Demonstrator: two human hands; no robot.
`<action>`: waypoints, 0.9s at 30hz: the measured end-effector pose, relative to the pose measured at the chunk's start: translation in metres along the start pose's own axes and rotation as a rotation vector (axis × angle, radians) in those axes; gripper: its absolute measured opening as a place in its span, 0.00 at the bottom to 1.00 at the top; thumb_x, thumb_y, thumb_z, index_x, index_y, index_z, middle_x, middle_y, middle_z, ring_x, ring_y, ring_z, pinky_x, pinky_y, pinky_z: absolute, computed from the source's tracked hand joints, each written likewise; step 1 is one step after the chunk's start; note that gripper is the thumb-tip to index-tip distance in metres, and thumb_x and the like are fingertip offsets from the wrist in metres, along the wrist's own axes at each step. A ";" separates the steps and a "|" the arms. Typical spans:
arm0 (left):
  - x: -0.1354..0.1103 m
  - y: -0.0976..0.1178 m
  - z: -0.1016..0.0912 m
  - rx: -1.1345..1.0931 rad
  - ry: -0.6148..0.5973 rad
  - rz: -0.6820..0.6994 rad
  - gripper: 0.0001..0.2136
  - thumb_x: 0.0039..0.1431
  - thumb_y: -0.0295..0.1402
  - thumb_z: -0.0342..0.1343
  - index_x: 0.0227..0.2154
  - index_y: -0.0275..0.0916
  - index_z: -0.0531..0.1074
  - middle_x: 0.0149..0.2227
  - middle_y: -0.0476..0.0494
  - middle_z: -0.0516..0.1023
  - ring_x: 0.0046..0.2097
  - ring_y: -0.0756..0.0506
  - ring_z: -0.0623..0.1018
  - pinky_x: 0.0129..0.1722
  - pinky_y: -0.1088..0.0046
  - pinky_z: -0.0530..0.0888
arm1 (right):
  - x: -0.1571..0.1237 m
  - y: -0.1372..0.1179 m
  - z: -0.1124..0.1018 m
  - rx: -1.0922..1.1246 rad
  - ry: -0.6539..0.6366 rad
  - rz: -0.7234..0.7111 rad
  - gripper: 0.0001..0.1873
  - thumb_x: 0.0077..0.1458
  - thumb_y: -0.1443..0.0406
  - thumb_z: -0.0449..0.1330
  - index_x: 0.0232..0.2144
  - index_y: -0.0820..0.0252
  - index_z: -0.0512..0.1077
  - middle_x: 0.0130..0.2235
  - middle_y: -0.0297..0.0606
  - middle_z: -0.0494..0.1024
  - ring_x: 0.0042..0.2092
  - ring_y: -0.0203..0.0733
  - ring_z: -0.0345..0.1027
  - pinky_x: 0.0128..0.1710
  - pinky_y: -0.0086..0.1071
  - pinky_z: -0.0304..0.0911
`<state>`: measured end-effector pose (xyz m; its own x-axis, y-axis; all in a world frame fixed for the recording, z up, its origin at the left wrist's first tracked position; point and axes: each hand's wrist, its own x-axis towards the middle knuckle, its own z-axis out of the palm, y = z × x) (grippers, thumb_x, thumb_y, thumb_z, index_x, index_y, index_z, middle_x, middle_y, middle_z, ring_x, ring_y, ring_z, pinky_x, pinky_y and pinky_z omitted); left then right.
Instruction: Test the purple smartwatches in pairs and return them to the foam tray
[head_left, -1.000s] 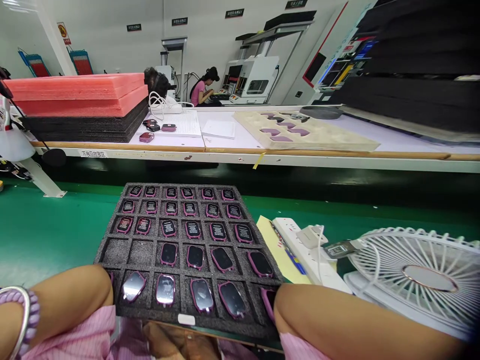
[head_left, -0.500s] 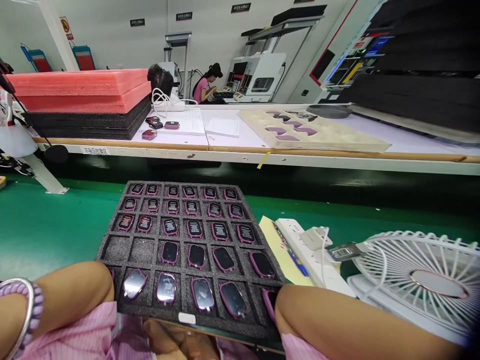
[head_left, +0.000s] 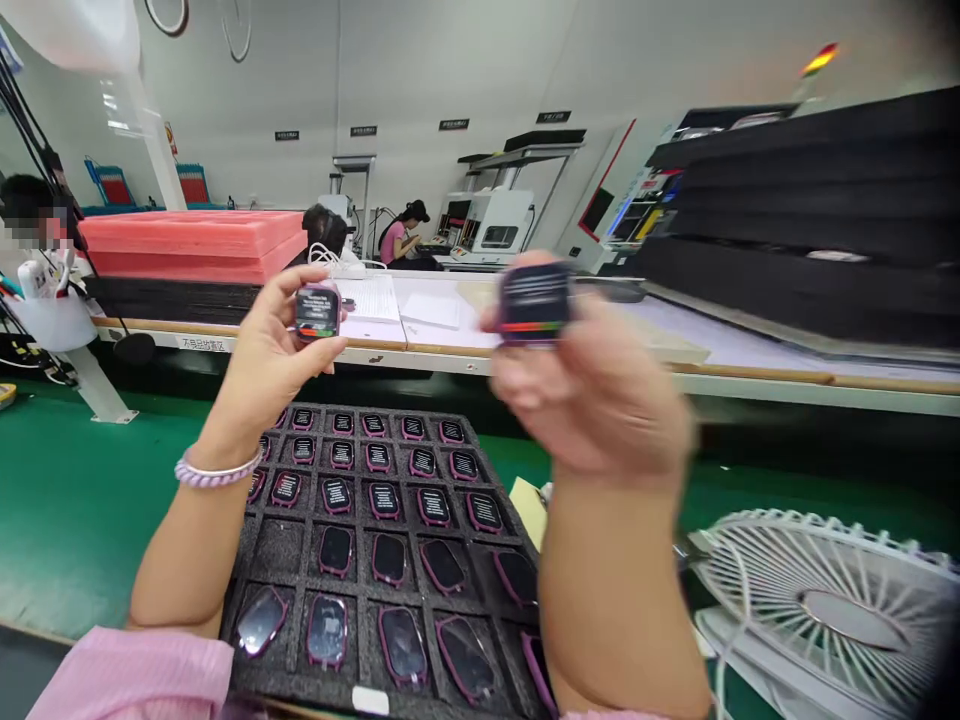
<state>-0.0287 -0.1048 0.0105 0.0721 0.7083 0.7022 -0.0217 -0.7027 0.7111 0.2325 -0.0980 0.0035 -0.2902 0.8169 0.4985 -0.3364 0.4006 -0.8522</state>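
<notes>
Holding up two smartwatches, one per hand, screens turned to the camera. Left hand [head_left: 274, 340]: grip closed on a purple-cased smartwatch [head_left: 317, 312], thumb low, fingers round the far side; display lit with white text plus a colored band at the bottom. Right hand [head_left: 611, 385]: motion-blurred, grip closed on a second smartwatch [head_left: 535, 302], similar text and red-to-green band, words unreadable. Both watches are raised above the black foam tray [head_left: 279, 548], left one in front of the counter [head_left: 757, 345], right one overlapping its back part. Purple beaded bracelet [head_left: 217, 472] on the left wrist.

Tray sits low between the forearms, loaded with more purple-cased watches [head_left: 384, 500] in compartments: back three rows lit with text, nearer two rows dark and glossy. Left forearm covers some of the left edge, right forearm covers the front right corner. White label [head_left: 370, 700] on the front rim.

Counter: red foam stack [head_left: 187, 240] over black sheets [head_left: 169, 300] at left, papers [head_left: 431, 310] mid, tall black foam stack [head_left: 795, 220] right. White fan [head_left: 847, 600] lower right. Person in pink [head_left: 391, 243] seated in back near a white machine [head_left: 501, 225].
</notes>
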 end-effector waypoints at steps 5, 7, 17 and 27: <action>0.012 -0.041 0.010 -0.045 -0.043 -0.092 0.30 0.50 0.33 0.73 0.55 0.44 0.68 0.45 0.46 0.76 0.35 0.51 0.78 0.34 0.78 0.79 | 0.027 0.034 0.010 0.181 -0.053 0.101 0.34 0.48 0.65 0.77 0.56 0.53 0.71 0.45 0.40 0.82 0.40 0.42 0.80 0.40 0.33 0.78; 0.012 -0.046 0.012 -0.060 -0.050 -0.119 0.28 0.51 0.33 0.72 0.54 0.44 0.69 0.43 0.47 0.76 0.32 0.53 0.78 0.32 0.78 0.78 | 0.030 0.042 0.012 0.174 -0.057 0.113 0.36 0.49 0.65 0.76 0.58 0.53 0.69 0.46 0.40 0.82 0.41 0.44 0.80 0.40 0.35 0.78; 0.005 -0.035 0.023 -0.155 -0.123 -0.191 0.29 0.56 0.29 0.64 0.62 0.44 0.69 0.46 0.44 0.82 0.35 0.49 0.84 0.39 0.73 0.84 | 0.027 0.041 0.017 0.135 -0.055 0.064 0.29 0.48 0.65 0.73 0.52 0.53 0.68 0.40 0.34 0.79 0.33 0.39 0.75 0.34 0.34 0.73; 0.004 -0.036 0.029 -0.174 -0.100 -0.237 0.25 0.59 0.31 0.62 0.60 0.42 0.72 0.41 0.46 0.83 0.32 0.48 0.84 0.37 0.73 0.85 | 0.030 0.046 0.020 0.131 -0.014 0.028 0.32 0.47 0.57 0.79 0.48 0.56 0.68 0.35 0.30 0.75 0.28 0.33 0.69 0.29 0.29 0.67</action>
<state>0.0009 -0.0787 -0.0131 0.1931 0.8352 0.5150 -0.1628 -0.4903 0.8562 0.1902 -0.0634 -0.0177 -0.3134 0.8209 0.4775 -0.4414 0.3193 -0.8386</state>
